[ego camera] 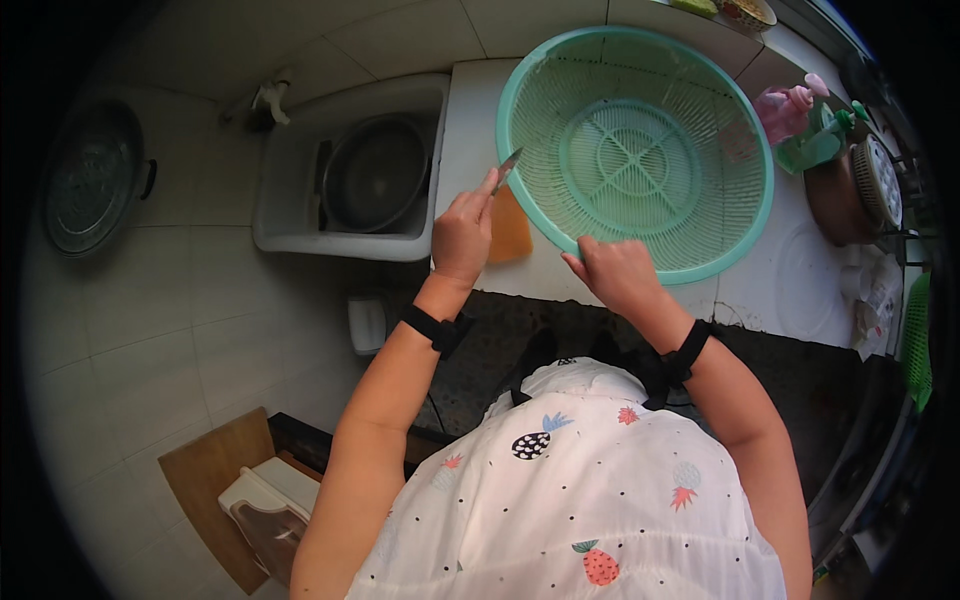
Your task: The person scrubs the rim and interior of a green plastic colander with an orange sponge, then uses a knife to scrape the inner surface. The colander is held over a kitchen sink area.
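My left hand (463, 234) is closed around a small knife (509, 162), whose blade points up and right over the left rim of a large green plastic colander basket (634, 279). The handle is mostly hidden in my fingers. My right hand (616, 271) grips the near rim of the basket, thumb outside. The basket's slatted floor shows through with nothing lying on it. An orange-brown flat square piece (511, 227), perhaps a sponge or cloth, lies on the white counter (471, 120), partly under the basket's left edge and beside my left hand.
At left, a grey sink (345, 246) holds a dark round pan (376, 174), below a tap (274, 97). Right of the basket stand a pink pump bottle (787, 112), a green pump bottle (817, 146) and a brown pot (836, 199). A metal lid (94, 178) hangs on the tiled wall.
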`<state>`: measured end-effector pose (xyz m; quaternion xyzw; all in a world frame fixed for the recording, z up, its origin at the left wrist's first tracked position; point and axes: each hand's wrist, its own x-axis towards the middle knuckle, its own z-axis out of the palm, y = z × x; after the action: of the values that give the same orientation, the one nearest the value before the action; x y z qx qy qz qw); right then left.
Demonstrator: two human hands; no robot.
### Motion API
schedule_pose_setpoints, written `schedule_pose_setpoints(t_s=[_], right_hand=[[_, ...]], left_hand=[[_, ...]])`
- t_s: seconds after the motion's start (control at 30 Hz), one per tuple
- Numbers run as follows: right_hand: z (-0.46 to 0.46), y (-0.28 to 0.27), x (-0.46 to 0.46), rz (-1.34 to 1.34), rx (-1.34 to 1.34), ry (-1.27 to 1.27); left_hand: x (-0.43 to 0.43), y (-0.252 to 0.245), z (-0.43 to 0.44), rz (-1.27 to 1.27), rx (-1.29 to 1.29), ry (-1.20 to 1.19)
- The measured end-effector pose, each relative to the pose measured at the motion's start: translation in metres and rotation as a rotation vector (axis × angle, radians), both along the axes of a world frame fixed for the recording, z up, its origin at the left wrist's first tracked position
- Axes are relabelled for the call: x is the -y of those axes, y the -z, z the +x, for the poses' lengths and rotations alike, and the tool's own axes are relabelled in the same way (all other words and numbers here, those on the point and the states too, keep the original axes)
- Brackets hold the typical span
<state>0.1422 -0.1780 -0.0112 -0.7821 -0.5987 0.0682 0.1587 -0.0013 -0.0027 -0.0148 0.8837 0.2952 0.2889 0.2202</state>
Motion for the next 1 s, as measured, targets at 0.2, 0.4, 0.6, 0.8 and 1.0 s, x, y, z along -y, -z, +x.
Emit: schedule_pose_setpoints(t_s=[0.2, 0.4, 0.6, 0.8, 1.0], right_hand=[[0.025, -0.013, 0.013, 0.258, -0.012, -0.052], [0.051, -0.013, 0.049, -0.189, 0.036, -0.011], [0.035, -0.001, 0.044, -0.091, 0.038, -0.004], [0.027, 0.000, 0.038, -0.065, 0.039, 0.035], [0.022, 0.003, 0.037, -0.108, 0.024, 0.057]], left_hand=[[-0.039, 0.016, 0.010, -0.170, -0.143, 0.028], [0.005, -0.009, 0.009, -0.053, -0.255, 0.122], [0.029, -0.029, 0.011, -0.086, -0.246, 0.112], [0.035, -0.024, 0.004, -0.209, -0.393, 0.313], [0.039, -0.020, 0.001, -0.126, -0.340, 0.173]])
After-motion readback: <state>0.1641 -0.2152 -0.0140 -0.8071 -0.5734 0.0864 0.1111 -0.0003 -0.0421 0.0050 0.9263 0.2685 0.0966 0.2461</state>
